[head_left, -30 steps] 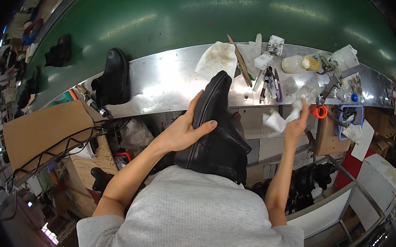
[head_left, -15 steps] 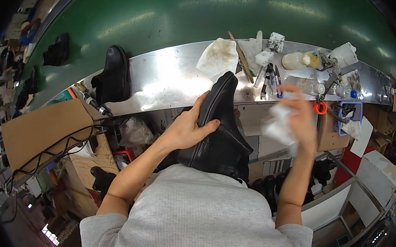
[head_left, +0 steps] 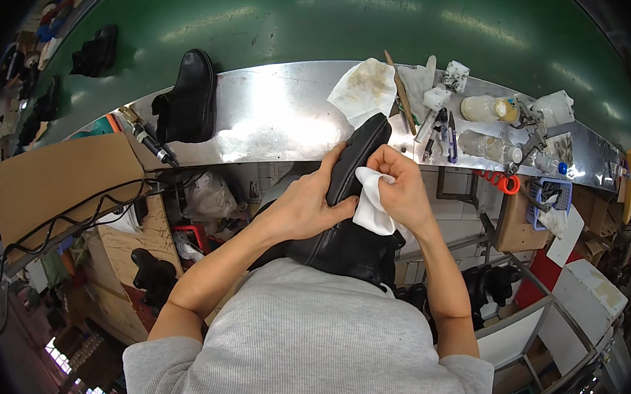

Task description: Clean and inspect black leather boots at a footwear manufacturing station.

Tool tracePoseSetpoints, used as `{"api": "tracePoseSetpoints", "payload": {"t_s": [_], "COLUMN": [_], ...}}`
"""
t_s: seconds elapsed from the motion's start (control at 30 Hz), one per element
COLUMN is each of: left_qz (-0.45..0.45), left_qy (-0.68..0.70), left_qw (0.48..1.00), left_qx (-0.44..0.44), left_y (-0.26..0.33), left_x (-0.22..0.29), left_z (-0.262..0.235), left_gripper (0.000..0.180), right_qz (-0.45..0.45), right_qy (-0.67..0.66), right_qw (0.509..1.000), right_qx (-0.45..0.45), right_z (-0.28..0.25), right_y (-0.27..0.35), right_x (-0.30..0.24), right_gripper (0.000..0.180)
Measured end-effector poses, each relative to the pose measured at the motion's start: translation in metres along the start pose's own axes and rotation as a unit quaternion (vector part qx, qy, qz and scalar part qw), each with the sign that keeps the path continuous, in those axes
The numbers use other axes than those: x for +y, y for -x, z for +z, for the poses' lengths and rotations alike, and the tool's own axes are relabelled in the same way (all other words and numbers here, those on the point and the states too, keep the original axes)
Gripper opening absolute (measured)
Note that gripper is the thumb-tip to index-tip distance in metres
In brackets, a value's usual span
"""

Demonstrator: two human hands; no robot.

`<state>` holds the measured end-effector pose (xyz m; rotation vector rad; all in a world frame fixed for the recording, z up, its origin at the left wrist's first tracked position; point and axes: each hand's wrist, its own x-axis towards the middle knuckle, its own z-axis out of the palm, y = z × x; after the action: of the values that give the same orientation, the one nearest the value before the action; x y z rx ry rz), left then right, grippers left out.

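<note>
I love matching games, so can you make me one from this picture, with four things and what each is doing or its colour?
Things:
1. Left hand
2. Right hand
3. Cardboard
4. Wide surface at the top of the picture

Clues:
A. Brown
B. Holding a white cloth
C. Green
D. Gripping a black boot

Right pairs: 1-D, 2-B, 3-A, 4-C
</note>
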<state>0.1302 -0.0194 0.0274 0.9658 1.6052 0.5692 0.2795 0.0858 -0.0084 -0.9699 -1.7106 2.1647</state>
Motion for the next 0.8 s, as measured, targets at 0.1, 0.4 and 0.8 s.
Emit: {"api": "tracePoseSetpoints", "payload": {"t_s": [0.1, 0.4, 0.8], "left_qz": [0.027, 0.015, -0.005], "left_qy": [0.013, 0.014, -0.008], "left_qw": [1.0, 1.0, 1.0], "left_qx": [0.007, -0.013, -0.028], "left_y": [0.002, 0.002, 0.004], "left_x": [-0.004, 0.0, 0.004], "left_z": [0.001, -0.003, -0.007], "left_gripper": [0.084, 0.084, 0.084], "right_qz": [-0.015, 0.011, 0.036], "right_qy": [-0.002, -0.022, -0.09], "right_qw": [1.0, 1.0, 0.995], "right_qx": [-0.005, -0.001, 0.0], "right_z": [0.005, 0.005, 0.013], "right_y": [0.005, 0.008, 0.014], "right_x": [-0.007, -0.004, -0.004], "right_gripper": [0.015, 0.02, 0.017]}}
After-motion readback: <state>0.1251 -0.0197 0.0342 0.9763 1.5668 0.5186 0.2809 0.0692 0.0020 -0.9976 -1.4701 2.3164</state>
